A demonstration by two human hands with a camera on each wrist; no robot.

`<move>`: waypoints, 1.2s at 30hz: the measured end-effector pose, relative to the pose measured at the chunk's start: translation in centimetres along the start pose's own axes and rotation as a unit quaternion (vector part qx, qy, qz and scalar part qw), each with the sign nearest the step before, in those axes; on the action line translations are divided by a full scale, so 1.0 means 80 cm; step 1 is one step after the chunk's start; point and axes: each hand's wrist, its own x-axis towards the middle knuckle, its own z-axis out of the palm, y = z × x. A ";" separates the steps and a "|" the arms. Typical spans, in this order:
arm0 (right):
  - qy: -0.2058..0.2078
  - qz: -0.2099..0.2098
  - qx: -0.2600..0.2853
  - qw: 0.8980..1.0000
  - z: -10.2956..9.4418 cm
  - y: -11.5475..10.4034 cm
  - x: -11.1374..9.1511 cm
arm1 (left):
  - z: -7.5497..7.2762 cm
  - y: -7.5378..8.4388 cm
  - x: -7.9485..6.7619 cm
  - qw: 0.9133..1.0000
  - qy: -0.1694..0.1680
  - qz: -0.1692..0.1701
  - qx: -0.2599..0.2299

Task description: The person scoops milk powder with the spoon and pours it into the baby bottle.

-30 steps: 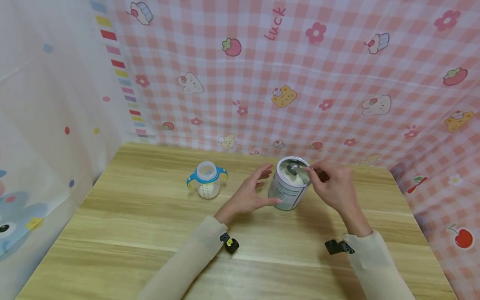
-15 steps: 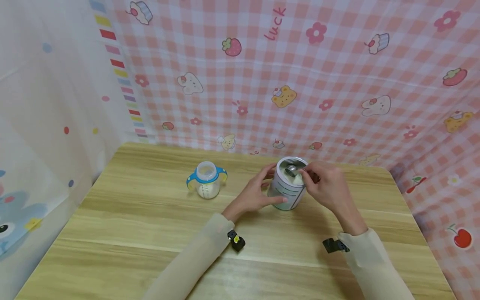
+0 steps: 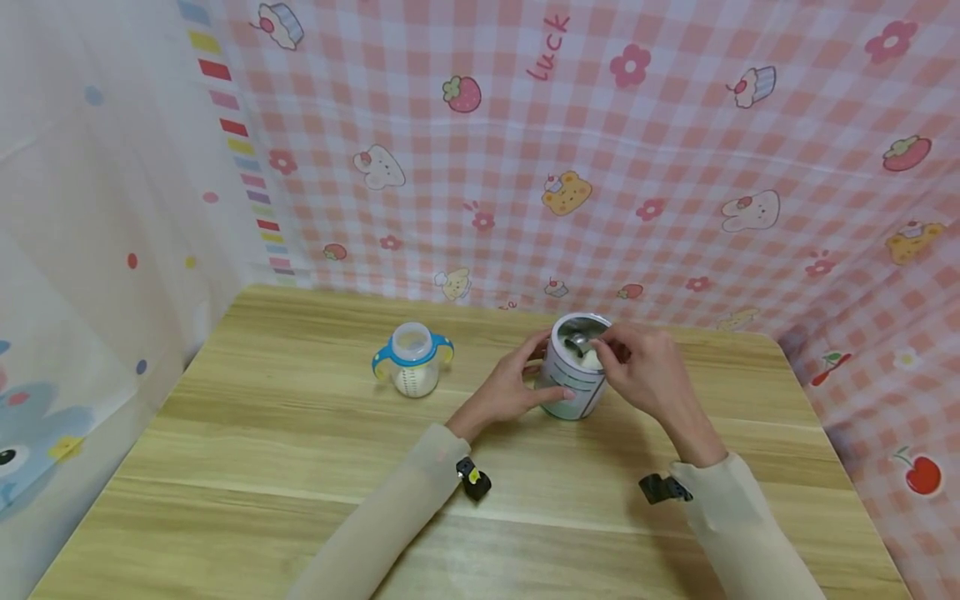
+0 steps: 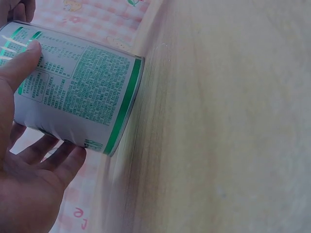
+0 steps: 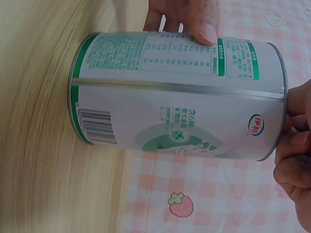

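A white and green milk powder can (image 3: pixel 589 390) stands upright on the table, its top open and pale powder showing inside. My left hand (image 3: pixel 504 387) holds it from the left, thumb (image 4: pixel 22 65) across the printed front and fingers round the far side. At the rim, my right hand (image 3: pixel 647 371) pinches the handle of a metal spoon (image 3: pixel 576 343), whose bowl is down inside the can. In the right wrist view the can's (image 5: pixel 194 111) seam and barcode show, and the right fingers (image 5: pixel 294 167) are at its rim, with the spoon hidden.
To the left of the can stands a lidless baby bottle (image 3: pixel 415 367) with blue and yellow handles and white contents low inside. The wooden table (image 3: pixel 300 450) meets a pink checked cloth (image 3: pixel 510 175) behind; a white cloth (image 3: pixel 127 208) hangs at the left.
My left hand has come in from beside the can and taken hold of it. My right hand has shifted slightly left, and the spoon has moved within the can. The bottle stays put.
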 end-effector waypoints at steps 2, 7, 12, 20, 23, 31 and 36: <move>-0.001 0.010 0.004 1.000 0.001 -0.001 0.001 | 0.000 -0.001 0.000 1.000 0.000 0.001 -0.001; -0.003 0.046 0.020 0.999 0.002 -0.004 0.003 | 0.000 -0.003 0.002 1.000 0.000 0.001 0.002; -0.014 0.101 0.033 0.994 0.002 -0.007 0.006 | 0.001 -0.005 0.003 1.000 -0.001 -0.003 0.005; -0.046 0.149 0.050 0.987 -0.003 -0.011 0.009 | 0.002 0.000 0.001 1.000 0.002 -0.008 0.005; -0.062 0.153 0.065 0.984 -0.006 -0.012 0.010 | 0.001 0.000 0.000 1.000 0.001 -0.009 0.006; -0.091 0.185 0.097 0.974 -0.013 -0.011 0.010 | 0.000 -0.002 0.000 1.000 0.000 -0.013 0.001; -0.091 0.204 0.108 0.969 -0.016 -0.010 0.009 | 0.001 -0.002 0.000 1.000 -0.003 -0.019 -0.001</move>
